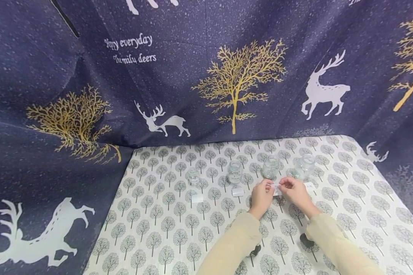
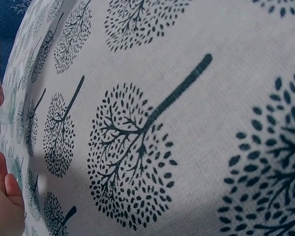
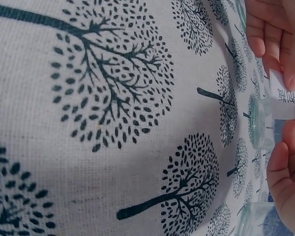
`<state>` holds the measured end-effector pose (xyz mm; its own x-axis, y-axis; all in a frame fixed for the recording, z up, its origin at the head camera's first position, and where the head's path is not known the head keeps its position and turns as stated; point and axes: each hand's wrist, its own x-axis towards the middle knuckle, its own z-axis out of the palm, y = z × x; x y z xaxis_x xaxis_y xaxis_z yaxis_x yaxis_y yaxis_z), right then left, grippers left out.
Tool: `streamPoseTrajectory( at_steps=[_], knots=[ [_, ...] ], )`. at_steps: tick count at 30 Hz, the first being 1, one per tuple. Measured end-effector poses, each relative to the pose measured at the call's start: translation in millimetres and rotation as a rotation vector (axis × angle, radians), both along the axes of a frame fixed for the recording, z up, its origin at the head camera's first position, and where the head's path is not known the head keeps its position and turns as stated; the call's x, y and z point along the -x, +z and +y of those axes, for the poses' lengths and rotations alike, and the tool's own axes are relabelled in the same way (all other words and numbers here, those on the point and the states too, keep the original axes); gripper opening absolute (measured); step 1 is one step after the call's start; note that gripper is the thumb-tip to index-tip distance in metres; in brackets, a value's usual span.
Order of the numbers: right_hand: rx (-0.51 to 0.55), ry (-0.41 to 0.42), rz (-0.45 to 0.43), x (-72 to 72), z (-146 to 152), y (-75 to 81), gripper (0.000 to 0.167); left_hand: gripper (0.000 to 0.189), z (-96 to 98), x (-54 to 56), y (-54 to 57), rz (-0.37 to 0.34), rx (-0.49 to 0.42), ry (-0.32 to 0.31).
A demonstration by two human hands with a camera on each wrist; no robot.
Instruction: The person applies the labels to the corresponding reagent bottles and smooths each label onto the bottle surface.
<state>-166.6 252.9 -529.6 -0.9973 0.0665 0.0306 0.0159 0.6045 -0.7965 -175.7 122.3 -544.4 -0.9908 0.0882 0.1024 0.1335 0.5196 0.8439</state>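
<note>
Just in front of the third glass jar (image 1: 270, 168), my left hand (image 1: 262, 198) and right hand (image 1: 296, 194) meet over the table. Between their fingertips they pinch a small white paper label (image 3: 283, 101), which carries printed characters in the right wrist view. Another bit of white paper (image 1: 277, 192) shows just below the fingers in the head view. Only a corner of the held label enters the left wrist view, at its left edge. A fourth jar (image 1: 305, 165) stands behind my right hand, and a white label (image 1: 309, 186) lies beside that hand.
Farther left stand a small glass jar (image 1: 193, 176) and a taller one (image 1: 234, 172). In front of them lie a flat white label (image 1: 197, 198) and a curled one (image 1: 238, 192). A tree-print cloth (image 1: 179, 225) covers the table; a dark blue deer-print curtain (image 1: 206, 76) hangs behind.
</note>
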Motion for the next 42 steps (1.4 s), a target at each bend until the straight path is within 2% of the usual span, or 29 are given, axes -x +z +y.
streamPoseTrajectory(
  at_steps=[12,20,35,42],
  knots=[
    [-0.031,0.037,0.031,1.7,3.1,-3.5,0.005,0.013,-1.0,-1.2,2.1,-0.03,-0.041,-0.026],
    [-0.058,0.014,0.034,-0.2,2.0,-0.5,0.018,0.013,1.6,-1.5,1.4,-0.027,-0.036,-0.02],
    [-0.081,-0.038,0.058,-2.1,0.0,-2.8,0.007,0.013,3.2,-2.2,-0.1,-0.029,-0.039,-0.003],
    [-0.091,-0.03,0.061,-0.4,-0.2,-2.1,0.006,0.012,3.3,-2.0,-1.4,-0.023,-0.045,-0.011]
  ],
)
